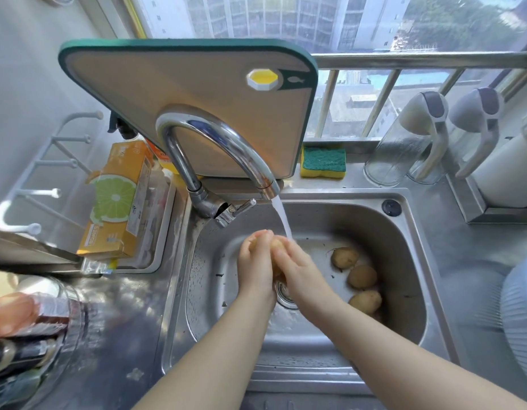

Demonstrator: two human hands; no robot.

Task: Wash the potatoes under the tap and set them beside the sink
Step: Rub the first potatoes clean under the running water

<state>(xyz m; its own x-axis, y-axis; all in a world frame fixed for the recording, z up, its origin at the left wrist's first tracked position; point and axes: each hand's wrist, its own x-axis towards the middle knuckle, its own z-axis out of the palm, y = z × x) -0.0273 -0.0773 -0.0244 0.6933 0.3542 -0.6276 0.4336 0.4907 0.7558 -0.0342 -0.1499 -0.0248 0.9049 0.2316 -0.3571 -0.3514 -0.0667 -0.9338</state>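
Both hands, left hand (254, 266) and right hand (297, 269), have fingers wrapped round one potato (276, 245) under the tap (226, 143); three potatoes (361, 276) sit right of them in the steel sink (404, 250).

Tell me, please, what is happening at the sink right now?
A person is washing a potato at a steel sink. Both the left hand and the right hand are wrapped around it, just beside the stream running from the tap. Three more potatoes lie in the basin on the right side, not yet picked up. None can be seen set down on the counter beside the sink.
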